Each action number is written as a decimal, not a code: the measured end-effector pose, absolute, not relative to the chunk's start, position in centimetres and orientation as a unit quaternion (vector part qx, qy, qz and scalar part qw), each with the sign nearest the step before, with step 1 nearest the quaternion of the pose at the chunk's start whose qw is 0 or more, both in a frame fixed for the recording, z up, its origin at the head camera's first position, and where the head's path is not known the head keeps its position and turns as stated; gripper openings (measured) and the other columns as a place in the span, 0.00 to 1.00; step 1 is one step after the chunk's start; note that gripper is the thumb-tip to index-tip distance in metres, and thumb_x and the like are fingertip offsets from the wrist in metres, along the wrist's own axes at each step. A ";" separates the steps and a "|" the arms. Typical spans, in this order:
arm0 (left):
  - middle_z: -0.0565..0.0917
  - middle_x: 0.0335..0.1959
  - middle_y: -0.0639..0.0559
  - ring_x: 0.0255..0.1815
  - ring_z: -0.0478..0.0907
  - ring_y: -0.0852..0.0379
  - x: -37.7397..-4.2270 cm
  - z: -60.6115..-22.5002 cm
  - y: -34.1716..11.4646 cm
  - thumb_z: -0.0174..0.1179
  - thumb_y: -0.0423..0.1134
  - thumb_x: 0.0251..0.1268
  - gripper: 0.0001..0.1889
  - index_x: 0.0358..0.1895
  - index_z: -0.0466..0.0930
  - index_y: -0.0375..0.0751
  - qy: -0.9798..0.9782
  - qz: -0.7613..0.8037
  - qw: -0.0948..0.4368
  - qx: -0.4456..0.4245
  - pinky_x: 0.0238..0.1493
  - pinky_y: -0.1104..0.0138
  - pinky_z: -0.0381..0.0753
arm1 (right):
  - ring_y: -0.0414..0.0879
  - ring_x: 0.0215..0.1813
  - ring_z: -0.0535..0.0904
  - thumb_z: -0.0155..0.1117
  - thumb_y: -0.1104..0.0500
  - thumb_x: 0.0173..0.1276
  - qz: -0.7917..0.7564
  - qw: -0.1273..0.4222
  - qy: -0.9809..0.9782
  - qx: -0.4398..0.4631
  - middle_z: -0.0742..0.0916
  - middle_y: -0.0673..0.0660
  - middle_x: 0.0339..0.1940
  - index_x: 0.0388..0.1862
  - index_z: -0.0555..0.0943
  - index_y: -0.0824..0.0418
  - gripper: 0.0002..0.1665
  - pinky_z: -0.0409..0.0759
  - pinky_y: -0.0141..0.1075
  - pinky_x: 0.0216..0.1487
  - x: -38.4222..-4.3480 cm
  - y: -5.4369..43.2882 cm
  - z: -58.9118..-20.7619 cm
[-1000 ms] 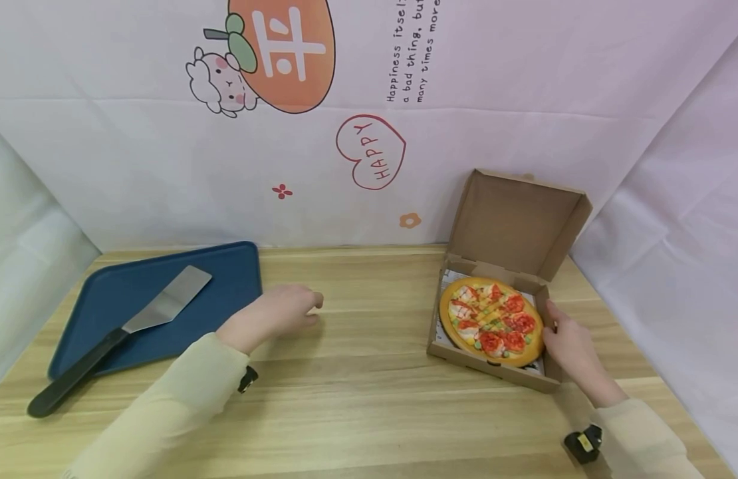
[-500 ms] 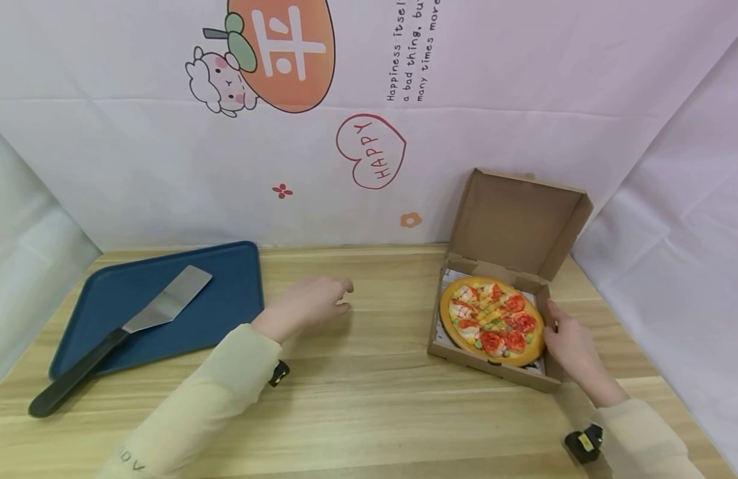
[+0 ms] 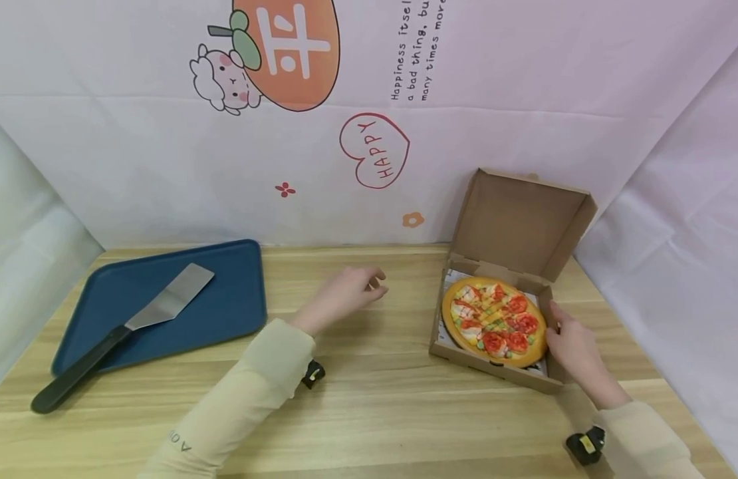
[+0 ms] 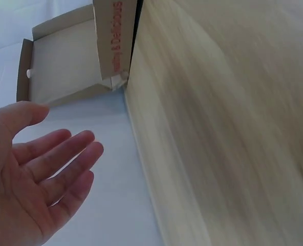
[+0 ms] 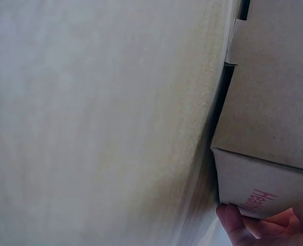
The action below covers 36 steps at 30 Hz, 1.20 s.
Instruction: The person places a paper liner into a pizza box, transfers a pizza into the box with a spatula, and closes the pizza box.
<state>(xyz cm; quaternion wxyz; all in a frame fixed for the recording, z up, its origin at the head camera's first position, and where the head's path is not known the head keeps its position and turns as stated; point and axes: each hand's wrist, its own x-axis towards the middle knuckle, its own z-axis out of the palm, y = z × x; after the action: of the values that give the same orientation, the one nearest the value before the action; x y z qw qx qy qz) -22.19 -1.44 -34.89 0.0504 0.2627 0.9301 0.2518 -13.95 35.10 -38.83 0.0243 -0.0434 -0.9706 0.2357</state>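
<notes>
An open cardboard pizza box [image 3: 521,223] stands on the right of the table, its lid tilted up at the back. Inside lies a pizza [image 3: 494,322] with red and white toppings. My right hand [image 3: 577,349] grips the box's right side wall; in the right wrist view its fingers [image 5: 236,225] lie against the printed outer wall. My left hand [image 3: 345,294] hovers over the table, left of the box, touching nothing. In the left wrist view this hand [image 4: 34,179] has loosely bent, spread fingers, with the box [image 4: 69,56] beyond them.
On the left lies a blue tray [image 3: 225,306]. A spatula [image 3: 171,296] with a black handle rests across it, the handle reaching past the tray's near edge. A white printed cloth [image 3: 321,166] hangs behind the wooden table [image 3: 369,412].
My left hand has moved right across the table, from beside the tray towards the pizza box. My right hand stays on the box's side wall.
</notes>
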 end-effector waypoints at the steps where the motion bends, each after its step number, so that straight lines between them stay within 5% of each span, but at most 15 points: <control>1: 0.83 0.40 0.50 0.41 0.79 0.56 -22.2 -34.9 -1.1 0.54 0.44 0.64 0.16 0.50 0.77 0.39 0.929 0.257 0.048 0.263 0.43 0.64 0.76 | 0.44 0.15 0.62 0.43 0.67 0.63 0.236 0.023 -0.971 -0.043 0.65 0.81 0.56 0.62 0.55 0.82 0.30 0.63 0.33 0.15 -14.0 35.1 -38.8; 36: 0.67 0.63 0.41 0.58 0.70 0.46 -22.7 -38.5 8.3 0.51 0.42 0.67 0.26 0.65 0.60 0.34 0.848 0.492 0.077 0.184 0.54 0.60 0.71 | 0.45 0.14 0.62 0.44 0.67 0.63 0.227 0.033 -0.972 -0.041 0.68 0.82 0.54 0.62 0.56 0.82 0.30 0.63 0.34 0.15 -14.1 35.1 -38.9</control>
<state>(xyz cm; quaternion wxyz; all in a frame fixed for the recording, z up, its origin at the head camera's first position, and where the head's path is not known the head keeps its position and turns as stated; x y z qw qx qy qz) -22.73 8.27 -38.49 0.0770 0.1844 0.8476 0.4915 -14.07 35.08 -38.91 0.0329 -0.0405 -0.9725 0.2270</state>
